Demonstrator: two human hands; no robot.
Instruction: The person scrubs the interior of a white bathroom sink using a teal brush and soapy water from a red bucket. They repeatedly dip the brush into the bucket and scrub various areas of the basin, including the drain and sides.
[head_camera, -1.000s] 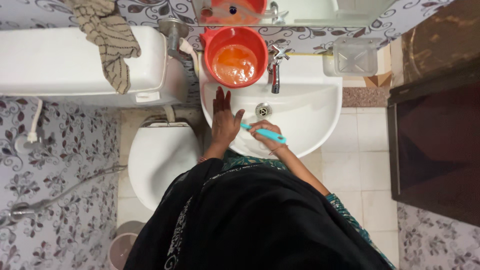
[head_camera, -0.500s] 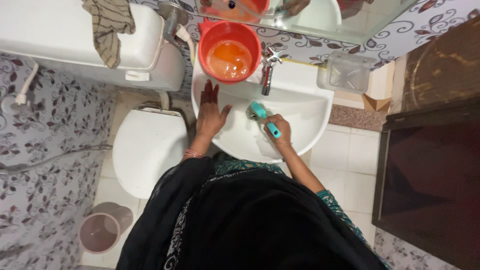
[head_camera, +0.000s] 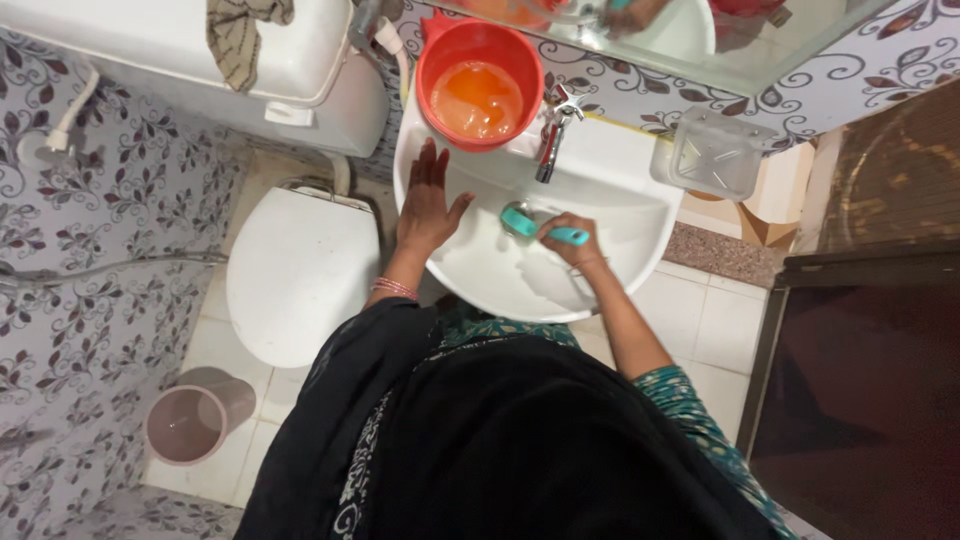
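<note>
A small pink bin (head_camera: 190, 424) sits at the lower left of the frame, well apart from the sink; the closed white toilet (head_camera: 300, 270) crowds the white basin (head_camera: 620, 205) on its left edge; the left hand (head_camera: 428, 205) lies flat on that rim, fingers spread; above it a red bucket (head_camera: 480, 85) fills the ledge beside the tap (head_camera: 553, 135); the right hand (head_camera: 575, 243) is clamped on a teal brush (head_camera: 540, 228) at mid-bowl; a clear soap dish (head_camera: 715, 152) hangs upper right.
</note>
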